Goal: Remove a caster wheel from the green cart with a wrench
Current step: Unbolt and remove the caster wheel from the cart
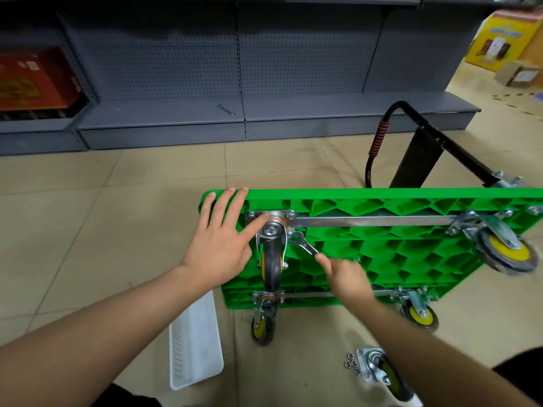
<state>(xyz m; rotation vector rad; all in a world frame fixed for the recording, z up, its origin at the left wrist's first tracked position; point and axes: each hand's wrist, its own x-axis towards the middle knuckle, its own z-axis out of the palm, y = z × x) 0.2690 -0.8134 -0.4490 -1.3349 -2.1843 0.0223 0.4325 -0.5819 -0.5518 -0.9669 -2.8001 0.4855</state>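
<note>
Green cart [382, 230] is seen overturned on the floor, its right edge cut off, steadied by the spread left hand [219, 245] at the caster wheel [271, 259], while the wrench [304, 243] is pinched by the blurred right hand [345, 277], its handle end hidden

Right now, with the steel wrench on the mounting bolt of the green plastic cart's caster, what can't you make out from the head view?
- Wrench handle end: hidden inside the right hand, itself blurred.
- Bolt under the wrench head: too small to tell how far it is loosened.
- Caster plate's left corner: partly covered by the left hand's forefinger.
- Loose caster on the floor: partly behind the right forearm, blurred.
</note>
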